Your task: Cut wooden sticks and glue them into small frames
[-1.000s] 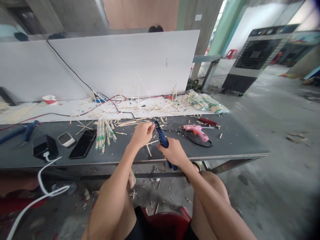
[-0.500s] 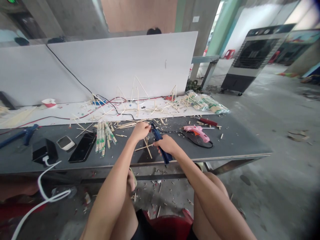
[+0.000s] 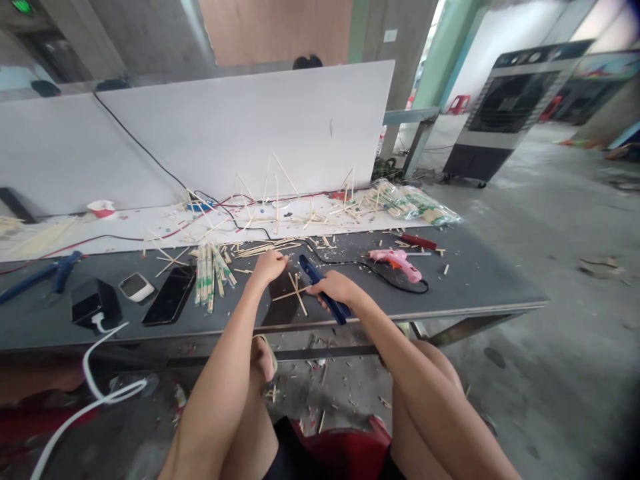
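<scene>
My right hand (image 3: 333, 288) is wrapped round a dark blue hand tool (image 3: 313, 272), long and plier-like; its exact kind is hard to make out. The tool's tip points away from me, over the near part of the dark table. To its left, my left hand (image 3: 271, 265) is closed in a pinch, apart from the tool. Whatever those fingertips hold is too small to name. Between and below the hands lies a star of crossed wooden sticks (image 3: 296, 293). Loose wooden sticks (image 3: 265, 248) are spread just beyond my left hand.
Right of the tool lies a pink glue gun (image 3: 397, 262) with a black cord, and a red-handled tool (image 3: 418, 241) behind it. Bundled chopsticks (image 3: 205, 277), a black phone (image 3: 170, 295) and a black box (image 3: 95, 300) sit left. A white panel (image 3: 225, 133) stands behind.
My left hand has drawn away to the left from the tool's tip. My right hand still grips the tool, which has shifted slightly. The view has moved a little.
</scene>
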The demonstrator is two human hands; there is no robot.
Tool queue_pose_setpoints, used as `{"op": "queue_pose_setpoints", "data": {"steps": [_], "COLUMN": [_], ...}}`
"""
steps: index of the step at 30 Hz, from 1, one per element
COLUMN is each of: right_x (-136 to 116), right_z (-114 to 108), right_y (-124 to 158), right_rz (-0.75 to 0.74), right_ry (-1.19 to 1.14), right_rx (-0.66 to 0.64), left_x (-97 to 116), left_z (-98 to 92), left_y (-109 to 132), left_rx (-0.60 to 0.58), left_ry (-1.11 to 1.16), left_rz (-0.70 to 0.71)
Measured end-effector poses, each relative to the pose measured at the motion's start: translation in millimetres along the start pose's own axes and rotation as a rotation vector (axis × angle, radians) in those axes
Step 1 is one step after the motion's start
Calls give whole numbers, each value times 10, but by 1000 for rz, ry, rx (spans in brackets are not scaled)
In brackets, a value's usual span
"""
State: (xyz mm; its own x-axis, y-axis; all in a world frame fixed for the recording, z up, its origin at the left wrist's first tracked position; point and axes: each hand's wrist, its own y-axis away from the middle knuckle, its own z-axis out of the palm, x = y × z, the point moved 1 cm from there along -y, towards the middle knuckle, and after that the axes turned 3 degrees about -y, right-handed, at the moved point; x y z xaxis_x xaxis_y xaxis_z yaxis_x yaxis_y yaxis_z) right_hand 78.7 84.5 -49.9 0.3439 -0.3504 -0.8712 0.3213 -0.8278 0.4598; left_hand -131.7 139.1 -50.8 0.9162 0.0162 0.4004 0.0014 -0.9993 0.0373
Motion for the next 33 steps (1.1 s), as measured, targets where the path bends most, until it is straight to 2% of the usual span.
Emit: {"op": "queue_pose_setpoints", "data": {"steps": [4,6,8,9,11,13,14,16,18,19,21,23,26,29,31,33], "right_x": [-100,-122,-76,-22,142,357,475,709,913,998,1130,1220,1308,1321,1250,1111], "right_z": [-276,-521,-850,-1040,-1454,-1872,-2067,-2397,-2624,-2695,-2767,-2782,-2783,-2789,-2763,-2681], "right_y": [405,647,855,933,1030,1049,1035,971,883,833,725,623,530,532,575,622], "right_rz": [-176,-246,-262,-242,-109,30,106,227,314,352,400,394,328,259,176,23], "right_ry": [77,160,281,349,567,707,739,737,701,688,694,722,729,684,635,595], "right_rx": [84,236,477,600,851,1021,1072,1085,1132,1162,1199,1236,1284,1309,1390,1500], "left_x": [-129,-188,-235,-250,-251,-202,-155,-19,165,265,451,591,710,761,781,794], "left_z": [9,19,18,8,-37,-110,-151,-217,-225,-197,-87,52,217,324,378,417], "left_y": [-61,-87,-107,-113,-117,-117,-122,-162,-268,-347,-541,-738,-957,-1062,-1090,-1098], "left_rx": [128,175,222,256,327,392,418,468,452,391,182,3,-81,-126,-148,-156], "left_ry": [-74,-102,-123,-134,-138,-97,-58,28,97,109,56,-29,-66,-85,-98,-112], "left_rz": [-36,-40,-41,-39,-11,49,85,161,261,313,368,381,417,451,470,485]}}
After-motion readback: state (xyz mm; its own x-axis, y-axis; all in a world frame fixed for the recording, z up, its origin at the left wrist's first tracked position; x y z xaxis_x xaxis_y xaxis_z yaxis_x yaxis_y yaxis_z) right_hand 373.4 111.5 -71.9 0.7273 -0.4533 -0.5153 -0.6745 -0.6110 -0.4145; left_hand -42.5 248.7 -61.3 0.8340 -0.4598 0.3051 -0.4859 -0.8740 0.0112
